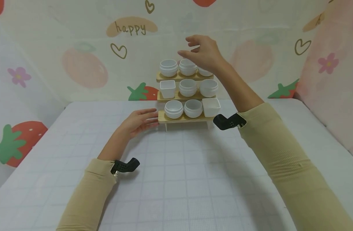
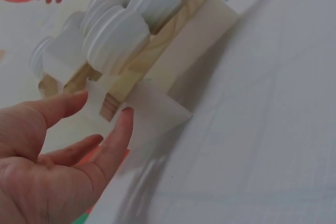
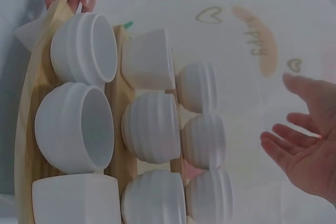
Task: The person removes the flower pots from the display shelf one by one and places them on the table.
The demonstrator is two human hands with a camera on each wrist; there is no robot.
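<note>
A three-tier stand with wooden shelves (image 1: 182, 120) and white side supports holds several small white pots in three rows. Most are round, like the front-left round pot (image 1: 174, 109); a square pot (image 1: 211, 107) sits at the front right and another square pot (image 1: 167, 89) at the middle left. My left hand (image 1: 140, 122) is beside the left end of the lowest shelf, fingers extended; whether the fingertips touch it I cannot tell. Above the top row hovers my right hand (image 1: 203, 53), fingers loosely bent, holding nothing. In the right wrist view that hand (image 3: 310, 129) is apart from the pots.
The stand is at the back of a table (image 1: 170, 179) with a pale checked cover. Behind it hangs a printed backdrop (image 1: 176, 32) with strawberries, hearts and lettering. Black wrist devices, such as the right black device (image 1: 229, 122), stick out from both sleeves.
</note>
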